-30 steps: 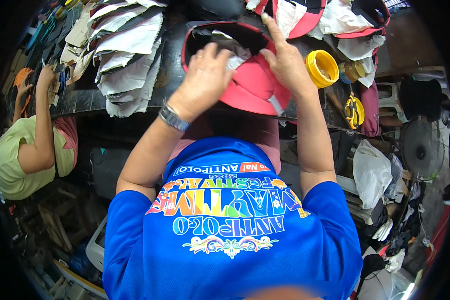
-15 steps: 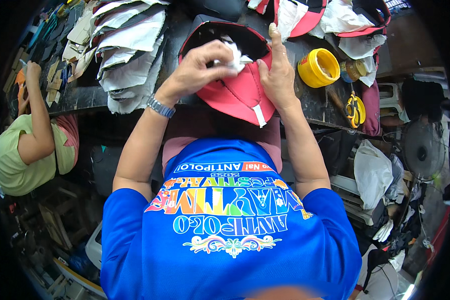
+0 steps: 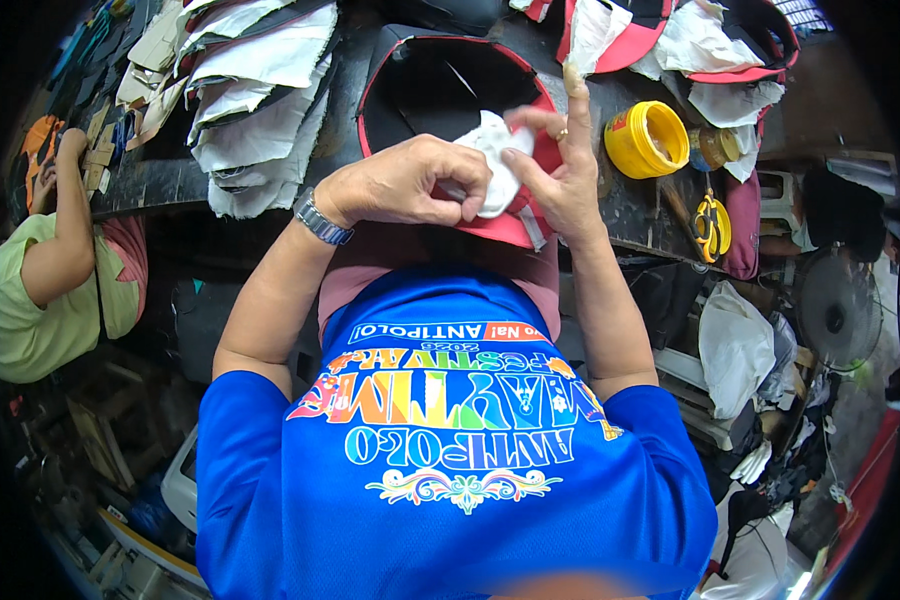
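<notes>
A red and black cap lies open side up at the table's front edge, its dark inside showing. Over its red brim sits a piece of white cloth, partly covered by my fingers. My left hand, with a metal watch at the wrist, is closed on the cloth's left side. From the right, the thumb and a blurred bent finger of my right hand meet the cloth. Its index finger points up, with pale stuff on the tip. A ring is on another finger.
Stacked cap pieces with white cloth stand left. Right of the cap are an open yellow tub, a small jar and yellow-handled scissors. More red caps lie behind. A co-worker sits far left.
The white cloth has come out of the cap's inside onto the brim. My left hand moved down and right with it; my right hand's thumb and bent finger came onto the cloth.
</notes>
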Available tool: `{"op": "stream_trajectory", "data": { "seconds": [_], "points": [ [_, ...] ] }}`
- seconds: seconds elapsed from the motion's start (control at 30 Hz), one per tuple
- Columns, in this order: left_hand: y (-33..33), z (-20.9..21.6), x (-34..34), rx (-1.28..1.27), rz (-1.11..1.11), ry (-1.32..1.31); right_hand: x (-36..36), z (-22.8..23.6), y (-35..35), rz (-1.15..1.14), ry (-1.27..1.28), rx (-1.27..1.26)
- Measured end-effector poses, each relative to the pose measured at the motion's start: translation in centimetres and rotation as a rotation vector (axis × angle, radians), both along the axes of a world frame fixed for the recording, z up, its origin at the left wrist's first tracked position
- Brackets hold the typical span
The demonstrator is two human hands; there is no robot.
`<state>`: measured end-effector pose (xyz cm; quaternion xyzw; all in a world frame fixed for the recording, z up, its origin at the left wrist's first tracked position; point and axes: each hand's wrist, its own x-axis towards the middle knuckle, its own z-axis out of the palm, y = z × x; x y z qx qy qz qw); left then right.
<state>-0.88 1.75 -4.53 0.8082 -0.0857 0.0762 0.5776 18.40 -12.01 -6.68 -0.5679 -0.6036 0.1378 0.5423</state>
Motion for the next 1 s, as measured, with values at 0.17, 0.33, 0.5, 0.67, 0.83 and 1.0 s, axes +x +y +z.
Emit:
{"op": "stream_trajectory", "data": {
  "seconds": [0.17, 0.33, 0.5, 0.67, 0.83, 1.0],
  "points": [
    [-0.5, 0.4, 0.2, -0.389, 0.266, -0.016, 0.9, 0.0, -2.2, 0.112, 0.253, -0.067],
    [0.5, -0.5, 2.9, 0.309, 0.628, -0.092, 2.0, 1.1, -4.1, 0.269, 0.488, -0.128],
    [0.1, -1.1, 4.3, 0.487, 0.586, 0.034, 1.2, 1.5, -3.7, -0.098, 0.423, -0.107],
    [0.6, -0.6, 4.8, 0.526, 0.57, 0.034, 0.3, 1.6, -0.4, -0.202, -0.311, 0.014],
    [0.7, -0.3, 4.9, 0.555, 0.578, 0.101, -0.5, 1.2, 0.8, -0.246, -0.424, -0.002],
    [0.7, -0.3, 4.6, 0.576, 0.568, 0.128, 0.9, 0.9, 0.2, -0.25, -0.09, 0.073]
  ]
}}
